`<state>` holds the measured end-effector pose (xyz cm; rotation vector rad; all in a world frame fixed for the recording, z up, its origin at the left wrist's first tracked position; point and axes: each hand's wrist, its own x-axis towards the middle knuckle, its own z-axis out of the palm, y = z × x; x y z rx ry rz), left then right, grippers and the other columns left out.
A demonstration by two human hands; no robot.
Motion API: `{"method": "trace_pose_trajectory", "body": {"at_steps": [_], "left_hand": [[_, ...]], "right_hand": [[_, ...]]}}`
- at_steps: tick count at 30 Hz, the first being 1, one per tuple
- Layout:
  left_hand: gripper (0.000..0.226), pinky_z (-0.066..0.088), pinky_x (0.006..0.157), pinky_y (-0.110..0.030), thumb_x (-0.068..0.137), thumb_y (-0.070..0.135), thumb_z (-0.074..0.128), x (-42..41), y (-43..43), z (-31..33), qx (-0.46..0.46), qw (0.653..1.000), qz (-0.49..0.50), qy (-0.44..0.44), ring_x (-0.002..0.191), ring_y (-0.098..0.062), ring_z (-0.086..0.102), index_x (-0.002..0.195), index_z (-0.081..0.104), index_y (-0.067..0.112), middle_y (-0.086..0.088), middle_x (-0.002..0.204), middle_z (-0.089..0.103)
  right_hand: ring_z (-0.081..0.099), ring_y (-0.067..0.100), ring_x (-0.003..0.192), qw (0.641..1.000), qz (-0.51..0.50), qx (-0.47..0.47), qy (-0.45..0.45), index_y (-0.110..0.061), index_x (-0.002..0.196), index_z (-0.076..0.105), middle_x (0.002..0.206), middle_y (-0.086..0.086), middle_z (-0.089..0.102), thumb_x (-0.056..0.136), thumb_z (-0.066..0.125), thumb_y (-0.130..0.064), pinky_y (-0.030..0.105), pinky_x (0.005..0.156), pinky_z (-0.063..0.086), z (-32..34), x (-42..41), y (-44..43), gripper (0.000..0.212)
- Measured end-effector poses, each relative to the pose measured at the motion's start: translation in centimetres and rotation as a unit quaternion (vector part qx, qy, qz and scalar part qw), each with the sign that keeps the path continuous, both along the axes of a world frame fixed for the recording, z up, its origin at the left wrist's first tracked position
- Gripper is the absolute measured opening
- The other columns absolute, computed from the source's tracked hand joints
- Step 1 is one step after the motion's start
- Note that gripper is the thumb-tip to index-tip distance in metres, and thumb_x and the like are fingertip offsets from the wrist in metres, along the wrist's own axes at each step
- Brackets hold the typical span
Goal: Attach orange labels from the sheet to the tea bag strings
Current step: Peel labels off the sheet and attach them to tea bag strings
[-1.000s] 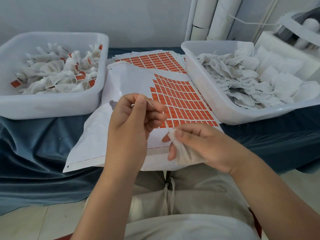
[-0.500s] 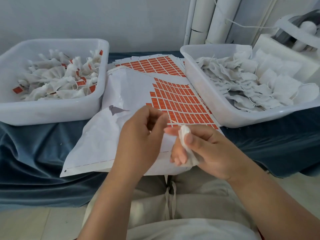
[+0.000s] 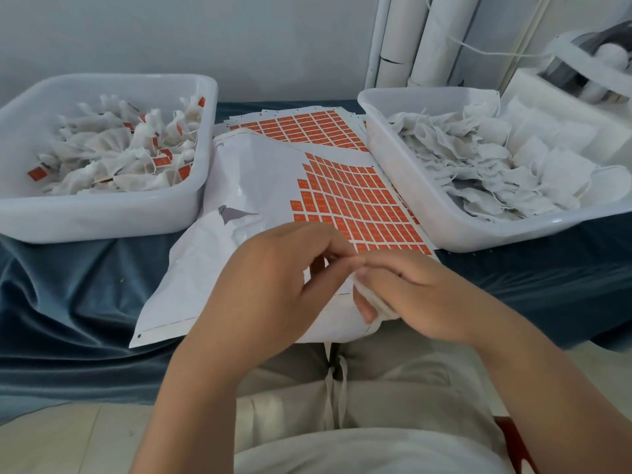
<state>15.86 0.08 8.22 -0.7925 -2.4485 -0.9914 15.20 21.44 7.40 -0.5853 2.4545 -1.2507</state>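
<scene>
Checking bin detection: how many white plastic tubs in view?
2. White plastic tub at left, holding orange-labelled tea bags; white plastic tub at right, holding unlabelled tea bags. None seems hidden.

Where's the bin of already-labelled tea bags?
Head view, left side: the white bin sits on the blue cloth, just left of the label sheet.

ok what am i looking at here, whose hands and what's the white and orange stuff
No machine here: a person's two bare hands, filmed by one camera worn on the head, looking down. On a blue cloth lies a sheet of orange labels, between two white tubs: the left tub holds labelled tea bags, the right tub plain ones. The right hand grips a tea bag. The left hand meets the right fingertip to fingertip; any string between is too small to see.
</scene>
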Motion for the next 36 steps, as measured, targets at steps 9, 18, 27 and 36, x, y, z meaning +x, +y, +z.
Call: {"method": "trace_pose_trajectory", "body": {"at_steps": [9,18,27,36], "left_hand": [[0.007,0.042,0.060,-0.005,0.093,0.035,0.075,-0.4,0.2,-0.7,0.171,0.982,0.032,-0.072,0.075,-0.002,0.065,0.089,0.079,0.030,0.026,0.080,0.069],[0.016,0.045,0.072,-0.009,0.102,0.026,0.067,-0.1,0.1,0.0,0.057,0.998,-0.027,0.011,0.089,-0.003,0.066,0.107,0.081,0.021,0.015,0.096,0.074],[0.024,0.057,0.073,-0.034,0.102,0.027,0.060,-0.5,-0.8,-0.2,-0.023,0.995,-0.054,0.075,0.088,-0.014,0.069,0.105,0.081,0.014,0.003,0.099,0.075],[0.014,0.050,0.061,-0.026,0.091,0.025,0.077,-0.6,0.3,-0.9,-0.023,0.991,0.020,0.127,0.071,-0.010,0.064,0.080,0.078,0.018,0.009,0.078,0.072]], "right_hand": [[0.062,0.016,0.071,0.954,0.069,-0.286,-0.065,-0.024,0.109,0.077,0.069,-0.002,0.058,0.108,0.048,-0.052,0.027,0.083,0.053,-1.5,-0.7,0.1,0.040],[0.063,0.016,0.069,0.880,0.110,-0.427,-0.177,-0.010,0.105,0.071,0.071,-0.004,0.062,0.114,0.042,-0.034,0.036,0.083,0.054,-3.0,-1.5,0.0,0.039],[0.064,0.018,0.068,0.886,0.100,-0.400,-0.212,-0.008,0.103,0.072,0.069,-0.002,0.062,0.113,0.043,-0.033,0.036,0.082,0.055,-3.4,-1.7,0.6,0.040],[0.064,0.018,0.069,0.883,0.078,-0.395,-0.239,-0.012,0.101,0.075,0.068,-0.001,0.062,0.107,0.054,-0.041,0.033,0.082,0.055,-3.3,-1.7,0.3,0.037]]}}
